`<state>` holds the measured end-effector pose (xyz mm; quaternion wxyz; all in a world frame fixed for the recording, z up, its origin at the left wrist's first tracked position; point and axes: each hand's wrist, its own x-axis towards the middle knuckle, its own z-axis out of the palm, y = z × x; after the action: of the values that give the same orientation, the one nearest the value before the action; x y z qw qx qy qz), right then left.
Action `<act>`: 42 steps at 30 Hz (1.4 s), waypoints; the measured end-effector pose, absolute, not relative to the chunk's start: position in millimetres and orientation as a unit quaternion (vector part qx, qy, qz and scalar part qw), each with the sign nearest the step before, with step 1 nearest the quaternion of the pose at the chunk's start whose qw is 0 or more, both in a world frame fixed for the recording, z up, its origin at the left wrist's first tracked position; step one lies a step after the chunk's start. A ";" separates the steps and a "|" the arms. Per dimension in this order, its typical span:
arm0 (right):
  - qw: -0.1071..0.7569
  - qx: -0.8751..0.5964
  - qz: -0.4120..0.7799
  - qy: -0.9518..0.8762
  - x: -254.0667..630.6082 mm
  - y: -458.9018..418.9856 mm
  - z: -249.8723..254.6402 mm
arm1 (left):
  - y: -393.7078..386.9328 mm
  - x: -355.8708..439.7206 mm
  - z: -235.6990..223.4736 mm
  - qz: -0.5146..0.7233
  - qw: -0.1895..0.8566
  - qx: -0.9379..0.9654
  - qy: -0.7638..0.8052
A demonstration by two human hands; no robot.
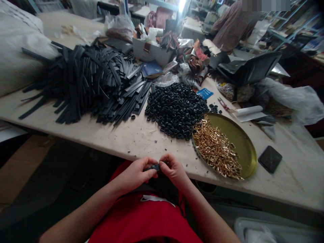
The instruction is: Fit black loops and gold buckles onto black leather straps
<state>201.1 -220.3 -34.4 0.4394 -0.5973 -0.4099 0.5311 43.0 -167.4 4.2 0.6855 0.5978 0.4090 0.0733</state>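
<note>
Just in front of the table edge, my left hand [138, 173] pinches a short length of dark strap [154, 167] between thumb and fingers. My right hand [174, 169] is closed at the strap's other end, its fingertips pressed together there. Whether a small loop or buckle sits in the right fingers is too small to tell. On the table beyond lies a heap of small black loops [174, 109]. Gold buckles [217, 148] fill the left part of a round olive-gold tray [245, 145]. A big pile of black straps [86, 81] spreads to the left.
A dark flat square object [270, 159] lies right of the tray. Small snips [223, 103] and a blue packet [204, 93] lie behind it. Farther back stand a cluttered grey box [150, 54] and plastic bags [296, 98]. Another person [235, 23] is at the far right.
</note>
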 end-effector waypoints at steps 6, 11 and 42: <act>0.367 -0.601 0.426 -0.568 206.8 -231.3 -31.8 | -173.0 39.9 -2.8 0.050 0.748 0.537 0.387; 0.333 -0.571 0.361 -0.658 206.9 -232.8 -31.5 | -172.5 37.8 -5.5 0.038 0.739 0.551 0.385; 0.273 -0.570 0.307 -0.712 204.5 -228.2 -34.3 | -157.6 33.5 -1.9 -0.069 0.592 0.715 0.365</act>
<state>204.5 -228.2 -34.3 0.2730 -0.5698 -0.7117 0.3071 33.5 -157.6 -1.9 0.5921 0.7153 0.3646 -0.0693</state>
